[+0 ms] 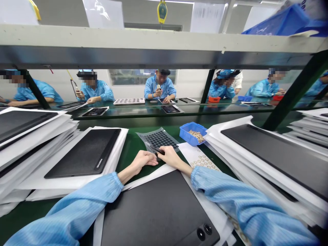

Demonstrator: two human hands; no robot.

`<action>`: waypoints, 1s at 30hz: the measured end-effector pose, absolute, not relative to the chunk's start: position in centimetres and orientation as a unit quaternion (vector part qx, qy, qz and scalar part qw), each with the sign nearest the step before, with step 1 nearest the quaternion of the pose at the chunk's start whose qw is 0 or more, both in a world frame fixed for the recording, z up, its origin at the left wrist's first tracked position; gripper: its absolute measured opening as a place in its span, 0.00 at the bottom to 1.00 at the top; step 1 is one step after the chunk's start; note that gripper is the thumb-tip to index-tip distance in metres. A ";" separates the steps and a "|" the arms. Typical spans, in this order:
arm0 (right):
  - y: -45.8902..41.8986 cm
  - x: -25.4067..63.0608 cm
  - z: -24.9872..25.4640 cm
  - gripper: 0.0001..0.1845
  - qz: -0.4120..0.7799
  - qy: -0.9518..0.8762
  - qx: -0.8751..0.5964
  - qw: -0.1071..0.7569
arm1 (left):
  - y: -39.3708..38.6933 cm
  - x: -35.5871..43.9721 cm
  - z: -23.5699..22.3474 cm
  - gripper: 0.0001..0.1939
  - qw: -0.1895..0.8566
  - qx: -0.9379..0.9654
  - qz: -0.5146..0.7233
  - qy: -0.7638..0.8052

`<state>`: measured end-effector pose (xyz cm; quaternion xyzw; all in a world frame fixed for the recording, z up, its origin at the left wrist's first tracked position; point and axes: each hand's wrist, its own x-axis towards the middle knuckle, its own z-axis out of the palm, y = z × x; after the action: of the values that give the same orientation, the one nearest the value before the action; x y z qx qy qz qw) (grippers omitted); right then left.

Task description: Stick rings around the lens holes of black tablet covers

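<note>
1. Tablet (23,124) on the far left lay flat atop a tall stack of layered white sheets.
2. Next came a second dark tablet (82,155), lettering near its right edge, resting on white sheets beside that stack.
3. The left hand (144,160) hung just beyond the nearest tablet, fingers bent toward the thumb and almost meeting the right hand; whether it pinched anything could not be told.
4. The nearest tablet (156,208) lay back up below both forearms, on white sheets, two round lenses at its lower right corner.
5. A clear sheet (144,136) of dark round pieces (159,139) lay on the green bench (130,145), just past the fingertips.
6. The right hand (169,157) had its fingers closed around a slim black tool (161,150), which pointed left over the sheet's near edge.
7. A white strip (186,149) dotted with small rings (203,160) ran beneath the right forearm.
8. Behind it sat a blue box (187,136) containing similar rings.
9. Another dark tablet (279,157) topped the stack at right.
</note>
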<state>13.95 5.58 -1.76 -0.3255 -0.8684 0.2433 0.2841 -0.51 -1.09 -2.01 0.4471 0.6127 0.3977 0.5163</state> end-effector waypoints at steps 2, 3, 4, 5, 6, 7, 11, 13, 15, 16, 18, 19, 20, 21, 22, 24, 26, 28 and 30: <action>5.8 14.2 -1.3 0.11 0.267 -0.857 -0.337 0.284 | -1.2 -0.6 -1.9 0.14 0.500 0.460 0.363 0.637; 5.9 14.4 -0.9 0.11 0.283 -0.852 -0.340 0.280 | -1.2 -0.7 -1.8 0.14 0.491 0.467 0.343 0.651; 6.0 14.5 -0.5 0.11 0.301 -0.848 -0.341 0.273 | -1.1 -0.8 -1.8 0.14 0.480 0.474 0.322 0.665; 6.1 14.8 0.1 0.10 0.322 -0.842 -0.342 0.264 | -1.1 -0.9 -1.7 0.13 0.467 0.482 0.300 0.678; 6.1 15.1 0.7 0.09 0.344 -0.836 -0.344 0.253 | -1.1 -1.1 -1.5 0.13 0.453 0.491 0.277 0.691; 5.9 15.4 1.4 0.09 0.366 -0.830 -0.346 0.241 | -1.0 -1.4 -1.3 0.13 0.438 0.501 0.253 0.702; 3.7 18.1 4.3 0.06 0.446 -0.799 -0.357 0.189 | -1.6 -2.3 0.3 0.19 0.359 0.548 0.166 0.737; 1.7 20.3 5.2 0.05 0.480 -0.779 -0.368 0.165 | -2.5 -2.1 1.5 0.23 0.300 0.575 0.140 0.748; -0.6 23.0 5.4 0.05 0.509 -0.759 -0.382 0.139 | -3.8 -1.1 2.5 0.24 0.235 0.606 0.135 0.748; -1.9 24.4 5.2 0.05 0.519 -0.750 -0.390 0.127 | -4.6 -0.2 2.8 0.22 0.206 0.626 0.140 0.739; -4.4 27.0 4.3 0.05 0.528 -0.731 -0.417 0.110 | -6.5 2.0 3.0 0.17 0.164 0.692 0.151 0.686; -5.7 28.1 3.7 0.04 0.531 -0.719 -0.435 0.108 | -7.6 3.3 2.9 0.14 0.144 0.751 0.160 0.624; -6.8 29.0 3.1 0.04 0.535 -0.706 -0.451 0.110 | -8.6 4.5 2.6 0.12 0.141 0.805 0.170 0.551; -7.8 29.7 2.4 0.04 0.540 -0.691 -0.466 0.114 | -9.6 5.6 2.2 0.10 0.146 0.848 0.179 0.478; -8.6 30.3 1.8 0.03 0.546 -0.678 -0.477 0.121 | -10.4 6.5 1.7 0.10 0.157 0.877 0.186 0.415; -9.6 30.8 0.9 0.03 0.550 -0.660 -0.493 0.134 | -11.5 7.8 0.7 0.08 0.192 0.897 0.193 0.349; -10.0 30.9 0.3 0.02 0.551 -0.649 -0.504 0.144 | -11.9 8.2 -0.2 0.07 0.220 0.894 0.194 0.339; -10.0 30.7 0.1 0.02 0.556 -0.641 -0.507 0.151 | -11.8 8.2 -0.7 0.06 0.236 0.887 0.194 0.345; -10.0 30.5 0.1 0.02 0.566 -0.634 -0.505 0.152 | -11.6 8.1 -0.8 0.06 0.242 0.886 0.190 0.348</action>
<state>30.51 -9.98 0.15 -0.5046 -0.6342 0.5656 0.1525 8.12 -11.61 -0.80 0.8856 0.3481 0.1896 0.2422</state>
